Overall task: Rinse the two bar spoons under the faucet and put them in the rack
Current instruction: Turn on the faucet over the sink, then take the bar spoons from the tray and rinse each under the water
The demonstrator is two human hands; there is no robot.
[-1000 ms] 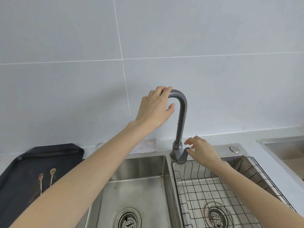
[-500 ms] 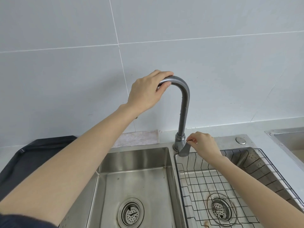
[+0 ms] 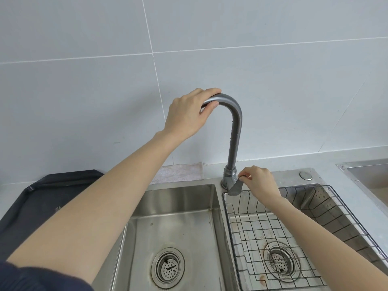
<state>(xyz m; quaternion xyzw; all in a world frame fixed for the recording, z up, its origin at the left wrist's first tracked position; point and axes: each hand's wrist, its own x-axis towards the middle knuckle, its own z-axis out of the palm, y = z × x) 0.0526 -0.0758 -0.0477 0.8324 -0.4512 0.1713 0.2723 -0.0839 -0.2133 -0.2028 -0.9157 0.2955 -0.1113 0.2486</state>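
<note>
Since one second ago, left hand (image 3: 189, 114) shifted from the spout tip up onto the top of the arch; view tilted down, so tray now cut off at 9 o'clock and the two bar spoons, seen on it earlier, no longer visible.

Grey tiled wall (image 3: 84, 101) across 12 o'clock. Double stainless sink (image 3: 176, 217) at 6 o'clock, with left basin drain (image 3: 168, 267). Wire rack (image 3: 279, 234) sitting in the right basin at 4 o'clock. Dark tray (image 3: 42, 194) at 9 o'clock. Gooseneck faucet (image 3: 235, 131) at centre. Left hand closed around the faucet arch. Right hand (image 3: 260, 181) at 3 o'clock of the faucet base, thumb and forefinger pinched together on the lever handle (image 3: 236, 189).
</note>
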